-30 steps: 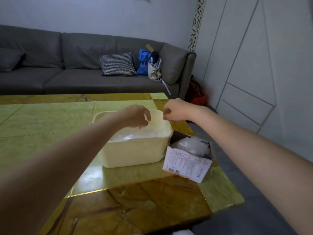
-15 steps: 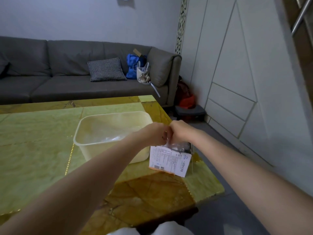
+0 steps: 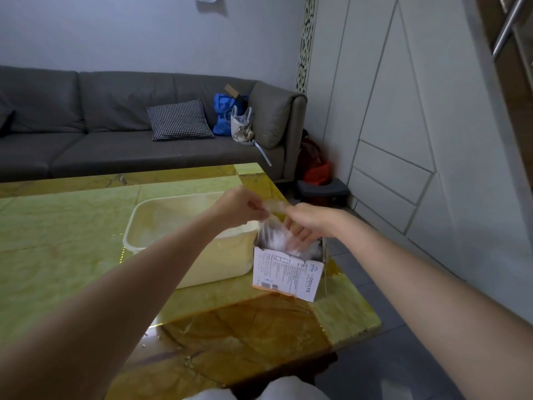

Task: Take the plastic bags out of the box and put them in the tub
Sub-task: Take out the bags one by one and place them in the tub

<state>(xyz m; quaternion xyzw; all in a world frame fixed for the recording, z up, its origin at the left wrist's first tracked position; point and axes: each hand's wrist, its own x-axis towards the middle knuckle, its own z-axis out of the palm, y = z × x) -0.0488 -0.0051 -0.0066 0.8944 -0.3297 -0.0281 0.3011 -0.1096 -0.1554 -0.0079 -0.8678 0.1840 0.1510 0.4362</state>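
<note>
An open white cardboard box [image 3: 285,272] with printed text stands near the table's right edge, right of a cream plastic tub [image 3: 213,261]. A thin clear plastic bag [image 3: 272,226] rises out of the box. My left hand [image 3: 239,204] pinches its top edge just above the tub's right rim. My right hand [image 3: 310,222] pinches the same top edge and its lower fingers curl into the bag over the box mouth. More crumpled clear plastic fills the box. Some thin plastic lies in the tub's bottom.
The green and amber marble table [image 3: 72,255] ends right of the box, with grey floor beyond. A grey sofa [image 3: 115,134] with a checked cushion [image 3: 180,121] and bags stands behind. White wall panels line the right side.
Both hands moved from above the tub to the box on its right, took hold of a plastic bag and lifted it partly out. The view has shifted right and down.
</note>
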